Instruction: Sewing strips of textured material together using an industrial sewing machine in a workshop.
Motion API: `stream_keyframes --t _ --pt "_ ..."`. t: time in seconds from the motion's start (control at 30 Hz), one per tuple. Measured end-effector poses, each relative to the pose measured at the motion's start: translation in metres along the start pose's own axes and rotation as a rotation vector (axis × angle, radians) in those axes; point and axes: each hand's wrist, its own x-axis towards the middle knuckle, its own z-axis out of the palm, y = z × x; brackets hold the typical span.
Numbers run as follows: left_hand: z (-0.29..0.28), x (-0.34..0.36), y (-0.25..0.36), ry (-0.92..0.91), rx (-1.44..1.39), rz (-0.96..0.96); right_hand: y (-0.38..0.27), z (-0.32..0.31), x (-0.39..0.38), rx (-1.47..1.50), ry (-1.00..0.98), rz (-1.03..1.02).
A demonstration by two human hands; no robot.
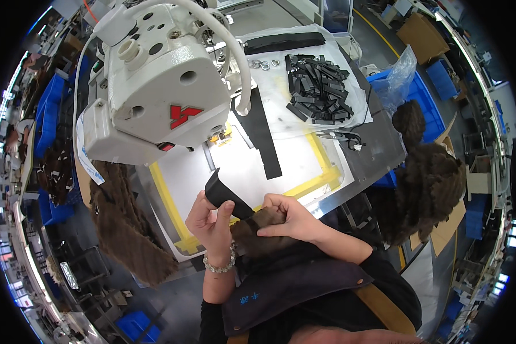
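Close to my body, my left hand [212,222] is closed on a stiff black strip [219,190], thumb on its near side and the strip's upper end curling above the fingers. The strip's lower part meets a brown fur piece [249,234]; whether they are joined I cannot tell. My right hand [289,221] pinches that fur piece beside the strip, with the fur bunched under the fingers. Beyond my hands stands a white industrial sewing machine [160,86]. A longer black strip [264,135] runs from beside its needle area toward me over the lit white work surface [241,172].
Yellow tape [295,193] borders the work surface. At the back right lie a heap of short black pieces [321,89], metal rings [264,65] and a wide black band [284,42]. Brown fur [123,223] drapes at left; more fur [427,189] hangs at right by a blue bin [430,112].
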Motion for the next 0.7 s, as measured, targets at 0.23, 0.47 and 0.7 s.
stream_keyframes --t 0.23,0.47,0.7 --pt "0.002 0.004 -0.003 -0.248 0.101 -0.234 -0.005 -0.018 -0.025 0.427 -0.210 0.259" --pt "0.017 0.001 0.001 -0.407 0.290 -0.068 -0.051 -0.100 -0.139 0.419 0.519 -0.295" --pt "0.024 0.000 0.006 -0.574 0.391 0.082 -0.152 -0.210 -0.305 0.061 0.996 -0.930"
